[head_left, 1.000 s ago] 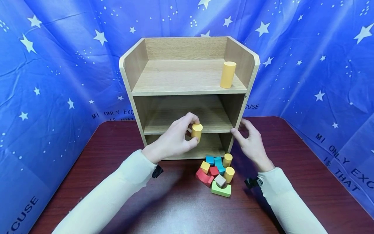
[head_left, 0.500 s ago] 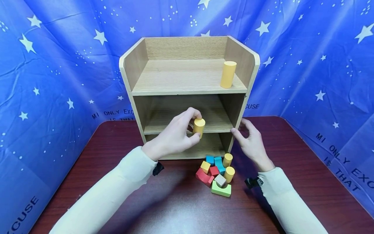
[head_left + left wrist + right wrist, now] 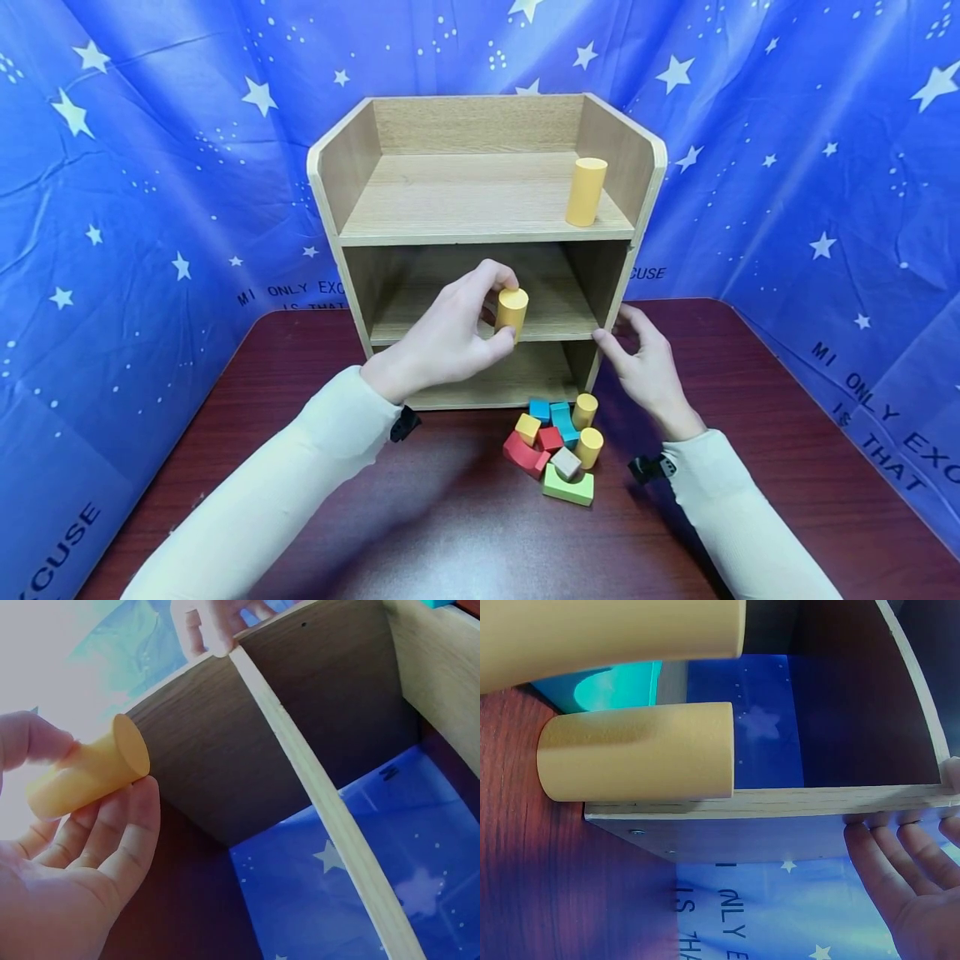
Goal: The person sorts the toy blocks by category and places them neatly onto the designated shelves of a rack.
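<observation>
Between thumb and fingertips, my left hand (image 3: 450, 337) pinches a yellow cylinder block (image 3: 512, 312), held upright in front of the middle compartment of a wooden shelf (image 3: 480, 237). The left wrist view shows that cylinder (image 3: 90, 771) with the thumb on one side and fingers along the other. On the right, my right hand (image 3: 647, 367) grips the shelf's side panel. Its thumb is at the panel's front edge, and its fingers (image 3: 889, 862) lie against the outer face in the right wrist view. A taller yellow cylinder (image 3: 585, 192) stands on the top board at the right.
Just before the shelf's right front corner lies a pile of blocks: two yellow cylinders (image 3: 588, 447), a red arch (image 3: 525, 455), a green notched block (image 3: 567, 485), a teal curved block (image 3: 564, 423) and several small cubes (image 3: 550, 438). A blue star-printed curtain (image 3: 150, 183) surrounds the dark red table (image 3: 450, 533).
My left hand has lifted the yellow cylinder, from before the lower compartment up to the middle one, drifting slightly right. The right hand stays on the side panel.
</observation>
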Demonstrator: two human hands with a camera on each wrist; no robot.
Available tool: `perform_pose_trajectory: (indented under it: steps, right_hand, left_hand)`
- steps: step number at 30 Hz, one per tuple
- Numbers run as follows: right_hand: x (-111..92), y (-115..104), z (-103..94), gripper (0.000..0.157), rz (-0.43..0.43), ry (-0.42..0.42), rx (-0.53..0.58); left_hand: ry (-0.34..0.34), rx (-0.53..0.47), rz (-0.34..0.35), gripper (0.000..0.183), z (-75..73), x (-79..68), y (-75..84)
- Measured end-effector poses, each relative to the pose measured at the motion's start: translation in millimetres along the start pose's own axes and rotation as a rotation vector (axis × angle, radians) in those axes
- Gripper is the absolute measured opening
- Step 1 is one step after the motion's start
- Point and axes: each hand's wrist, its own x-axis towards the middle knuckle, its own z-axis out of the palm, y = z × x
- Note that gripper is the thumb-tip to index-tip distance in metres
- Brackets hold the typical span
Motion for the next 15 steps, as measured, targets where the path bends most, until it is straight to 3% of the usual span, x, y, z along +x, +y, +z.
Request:
perform_pose_trajectory:
  steps: [15]
  right_hand:
    - [0,1,1.0,0.041,0.002,0.005,-0.004]
  left_hand:
    - [0.037,0.03,0.019,0.04,-10.8,13.6,6.7]
